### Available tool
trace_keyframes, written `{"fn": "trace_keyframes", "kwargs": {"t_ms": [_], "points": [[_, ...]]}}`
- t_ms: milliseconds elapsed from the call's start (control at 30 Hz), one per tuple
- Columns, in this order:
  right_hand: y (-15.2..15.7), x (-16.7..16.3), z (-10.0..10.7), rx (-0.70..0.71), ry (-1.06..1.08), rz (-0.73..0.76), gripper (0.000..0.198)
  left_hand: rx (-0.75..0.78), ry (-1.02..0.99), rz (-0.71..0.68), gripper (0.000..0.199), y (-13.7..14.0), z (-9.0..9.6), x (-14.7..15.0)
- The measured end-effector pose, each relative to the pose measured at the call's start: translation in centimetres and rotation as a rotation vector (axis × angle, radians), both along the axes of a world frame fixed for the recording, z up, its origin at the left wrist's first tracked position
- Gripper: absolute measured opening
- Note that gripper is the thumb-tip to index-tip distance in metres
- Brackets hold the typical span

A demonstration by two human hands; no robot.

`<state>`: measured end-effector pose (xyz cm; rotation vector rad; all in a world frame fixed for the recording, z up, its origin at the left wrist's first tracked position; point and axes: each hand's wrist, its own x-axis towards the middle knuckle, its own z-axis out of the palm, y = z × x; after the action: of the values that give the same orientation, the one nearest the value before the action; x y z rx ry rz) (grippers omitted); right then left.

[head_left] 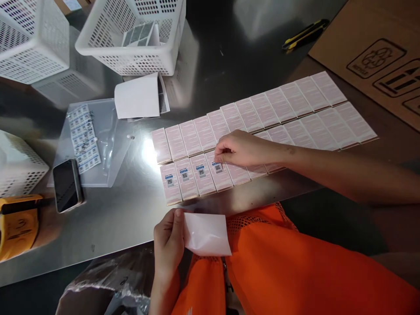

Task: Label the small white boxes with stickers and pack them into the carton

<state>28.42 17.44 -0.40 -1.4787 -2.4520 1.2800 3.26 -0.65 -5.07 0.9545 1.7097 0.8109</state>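
Observation:
Two rows of flat pale pink boxes (238, 117) lie edge to edge on the metal table. In the near row, the leftmost boxes carry small blue-and-white QR stickers (185, 175). My right hand (241, 148) reaches over the rows, its thumb and fingertips pinched at the top edge of a QR sticker (217, 168) on the fourth box from the left. Below the boxes, my left hand (170, 234) grips a white paper sheet (208, 234) by its left edge, thumb on top. The side of the sheet facing me looks blank and glossy.
At the left, a clear plastic sleeve (111, 155) lies under a printed sticker sheet (84, 138) and a phone (68, 186). White baskets (127, 61) and folded white paper (138, 97) are behind. Far right are a yellow-black cutter (303, 36) and a cardboard carton (364, 26).

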Motion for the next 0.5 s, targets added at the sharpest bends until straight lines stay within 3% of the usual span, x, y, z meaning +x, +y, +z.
{"fn": "trace_keyframes", "kwargs": {"t_ms": [200, 333, 433, 500], "points": [[-0.6, -0.1, -0.9, 0.086, 0.049, -0.016, 0.017, 0.010, -0.007, 0.001, 0.051, -0.4, -0.2, 0.0], [-1.0, 0.1, -2.2, 0.261, 0.130, -0.123, 0.018, 0.032, -0.007, 0.004, 0.048, -0.4, -0.1, 0.0], [-1.9, 0.2, -2.2, 0.363, 0.261, -0.315, 0.051, 0.071, -0.026, 0.035, 0.046, 0.1, 0.4, 0.5], [-3.4, 0.0, -1.4, 0.244, 0.405, -0.343, 0.064, 0.126, -0.016, 0.072, 0.043, 0.6, 1.0, 1.0]]}}
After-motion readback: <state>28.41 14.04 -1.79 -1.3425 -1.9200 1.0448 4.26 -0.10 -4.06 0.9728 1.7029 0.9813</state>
